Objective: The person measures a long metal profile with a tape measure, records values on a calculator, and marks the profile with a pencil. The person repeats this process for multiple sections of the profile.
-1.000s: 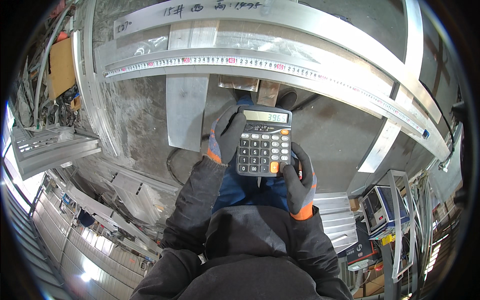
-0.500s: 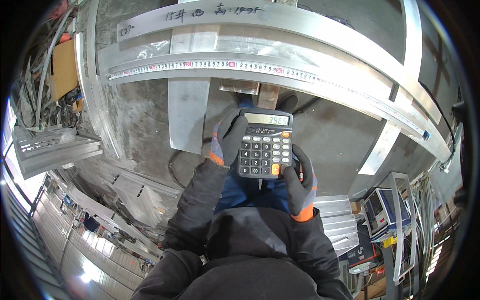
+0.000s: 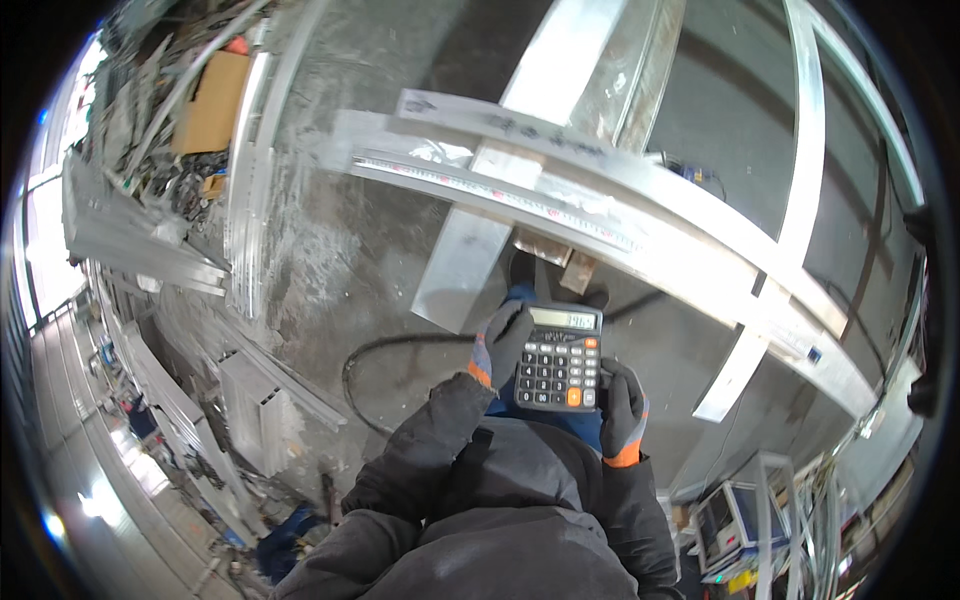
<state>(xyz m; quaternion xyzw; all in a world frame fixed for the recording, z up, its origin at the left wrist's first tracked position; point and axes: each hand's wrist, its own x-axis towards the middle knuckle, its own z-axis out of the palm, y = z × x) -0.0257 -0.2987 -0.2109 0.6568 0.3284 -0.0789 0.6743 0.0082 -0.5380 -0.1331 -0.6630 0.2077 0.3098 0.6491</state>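
I hold a black desktop calculator [image 3: 557, 358] with a lit grey display and several orange keys, low in front of my body. My left hand [image 3: 503, 340], in a dark grey glove with an orange cuff, grips its upper left side, thumb on the front. My right hand [image 3: 624, 408], gloved alike, is curled against its lower right edge; the fingers behind are hidden. Beyond the calculator, a measuring tape [image 3: 480, 187] is stretched along a long silver metal profile [image 3: 690, 275]. A second flat bar [image 3: 560, 140] with blurred handwriting lies alongside it.
Crosswise metal beams [image 3: 465, 260] support the long profiles. A black cable [image 3: 365, 355] curves over the concrete floor. Scrap and a cardboard piece [image 3: 212, 100] lie at the left, beside stacked profiles [image 3: 250, 220]. A boxy machine [image 3: 725, 530] stands at the lower right.
The view has swung, so the profiles now slant down to the right and the calculator sits lower. My right thumb has moved off the keys to the calculator's right edge.
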